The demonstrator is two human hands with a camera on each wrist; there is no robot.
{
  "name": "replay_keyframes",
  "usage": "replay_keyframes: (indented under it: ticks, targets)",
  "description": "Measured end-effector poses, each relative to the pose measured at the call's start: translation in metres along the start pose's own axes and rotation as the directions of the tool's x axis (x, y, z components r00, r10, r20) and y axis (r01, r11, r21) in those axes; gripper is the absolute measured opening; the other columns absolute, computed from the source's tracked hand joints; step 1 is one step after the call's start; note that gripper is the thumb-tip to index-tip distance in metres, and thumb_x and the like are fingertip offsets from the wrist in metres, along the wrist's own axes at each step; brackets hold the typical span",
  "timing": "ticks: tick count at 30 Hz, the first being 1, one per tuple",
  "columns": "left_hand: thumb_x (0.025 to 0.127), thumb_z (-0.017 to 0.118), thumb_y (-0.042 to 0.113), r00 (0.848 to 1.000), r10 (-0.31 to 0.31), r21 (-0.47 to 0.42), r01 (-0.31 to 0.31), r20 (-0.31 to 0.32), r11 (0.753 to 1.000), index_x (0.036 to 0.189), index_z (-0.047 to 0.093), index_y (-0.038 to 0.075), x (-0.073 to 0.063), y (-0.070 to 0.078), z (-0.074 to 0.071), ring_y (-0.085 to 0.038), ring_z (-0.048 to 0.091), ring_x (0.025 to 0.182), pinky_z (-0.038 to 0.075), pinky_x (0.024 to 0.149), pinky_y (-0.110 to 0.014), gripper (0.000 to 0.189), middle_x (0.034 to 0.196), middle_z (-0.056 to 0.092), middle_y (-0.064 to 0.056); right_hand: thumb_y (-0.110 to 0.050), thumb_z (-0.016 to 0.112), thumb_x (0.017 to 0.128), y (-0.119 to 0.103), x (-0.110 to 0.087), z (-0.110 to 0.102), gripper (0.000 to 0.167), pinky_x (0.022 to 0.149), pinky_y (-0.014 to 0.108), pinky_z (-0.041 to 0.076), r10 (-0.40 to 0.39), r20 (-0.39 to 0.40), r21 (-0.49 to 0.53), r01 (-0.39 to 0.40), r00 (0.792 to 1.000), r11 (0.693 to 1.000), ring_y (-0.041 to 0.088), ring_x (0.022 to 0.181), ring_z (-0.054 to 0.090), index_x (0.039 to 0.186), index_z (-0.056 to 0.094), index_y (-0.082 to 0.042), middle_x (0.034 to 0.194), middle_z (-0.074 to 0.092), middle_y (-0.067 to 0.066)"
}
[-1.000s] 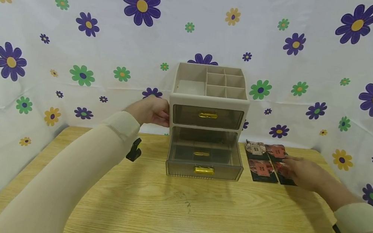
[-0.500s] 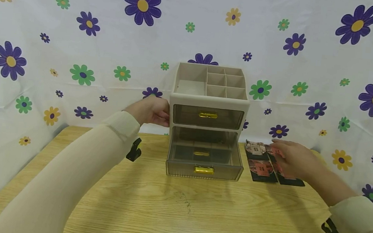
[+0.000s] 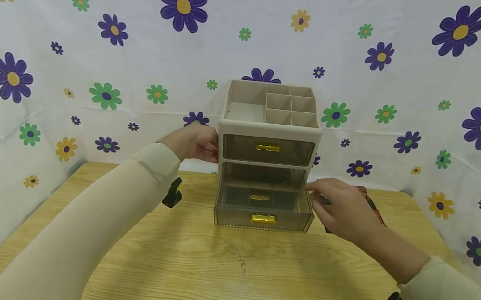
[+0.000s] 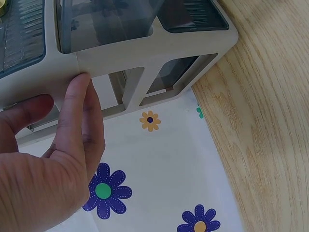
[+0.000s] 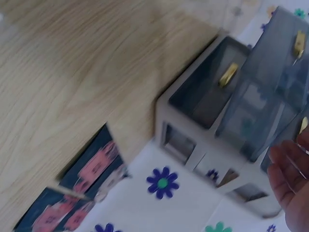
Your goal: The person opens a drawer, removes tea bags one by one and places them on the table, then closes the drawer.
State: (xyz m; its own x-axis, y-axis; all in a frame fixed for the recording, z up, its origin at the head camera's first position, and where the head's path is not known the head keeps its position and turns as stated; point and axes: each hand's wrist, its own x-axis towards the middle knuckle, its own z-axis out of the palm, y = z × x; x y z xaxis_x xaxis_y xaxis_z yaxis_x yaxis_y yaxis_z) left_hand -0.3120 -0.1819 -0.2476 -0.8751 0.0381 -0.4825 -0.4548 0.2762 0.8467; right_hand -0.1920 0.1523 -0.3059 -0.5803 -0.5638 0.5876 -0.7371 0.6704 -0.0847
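Note:
A beige drawer organizer (image 3: pixel 270 131) stands at the back of the table, its middle smoky see-through drawer (image 3: pixel 234 217) pulled out and looking bare inside. My left hand (image 3: pixel 199 142) grips the organizer's left side; in the left wrist view its thumb and fingers (image 4: pixel 72 108) lie on the side frame. At the drawer's right edge hovers my right hand (image 3: pixel 343 208), fingers loosely bent and holding nothing that shows; contact with the edge I cannot tell. Behind this hand lie several dark packets with red and pale prints (image 5: pixel 96 166), mostly hidden in the head view.
The organizer's open top has a large compartment (image 3: pixel 246 112) and several small ones (image 3: pixel 292 106). Its upper drawer (image 3: pixel 245 148) is closed. A flowered white cloth (image 3: pixel 136 62) hangs behind the wooden table (image 3: pixel 211 273).
My right hand has moved left from above the packets to the pulled-out drawer's right edge. The left hand keeps its place on the organizer. The packets seem to lie where they were.

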Motion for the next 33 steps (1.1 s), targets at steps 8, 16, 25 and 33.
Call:
replay_keyframes:
  ticks: [8,16,25,33]
  targets:
    - [0.100,0.046,0.002,1.000,-0.002,0.003,0.002,0.002,1.000,0.135,0.052,-0.005,-0.001,0.001,0.000,-0.021,0.067,0.070,0.062,0.065,-0.028,0.037,0.110,0.060,-0.019,-0.016,0.072,0.090,-0.038,0.009,0.006,0.028,0.081,0.041,0.059,-0.040,0.047,0.079,0.037,0.998,0.996,0.020,0.097,0.068,0.116,0.069,-0.007,0.105,0.073,0.004]
    - [0.099,0.047,0.001,1.000,-0.005,-0.007,0.005,0.001,1.000,0.136,0.051,-0.005,0.001,-0.001,-0.001,-0.021,0.067,0.070,0.063,0.067,-0.029,0.038,0.110,0.061,-0.019,-0.020,0.075,0.090,-0.053,0.017,0.027,0.036,0.072,0.028,0.060,-0.071,0.269,0.112,0.042,0.961,0.993,0.013,0.087,0.070,0.123,0.065,-0.008,0.103,0.073,0.003]
    - [0.099,0.046,0.001,1.000,0.005,-0.003,-0.005,0.004,1.000,0.136,0.051,-0.005,0.001,0.000,-0.001,-0.022,0.067,0.072,0.062,0.065,-0.028,0.038,0.117,0.059,-0.021,-0.016,0.072,0.092,-0.054,0.015,0.040,0.027,0.063,0.024,0.057,-0.125,0.182,0.097,0.109,0.975,0.989,0.009,0.077,0.067,0.117,0.067,-0.008,0.099,0.071,0.001]
    - [0.099,0.046,0.001,1.000,-0.001,-0.021,0.002,0.005,1.000,0.137,0.050,-0.005,0.001,0.000,-0.001,-0.023,0.067,0.074,0.063,0.067,-0.030,0.039,0.117,0.060,-0.021,-0.014,0.074,0.091,-0.051,0.021,0.044,0.029,0.064,0.027,0.058,-0.123,0.153,0.061,0.115,0.980,0.992,0.013,0.082,0.068,0.119,0.067,-0.008,0.101,0.071,0.003]
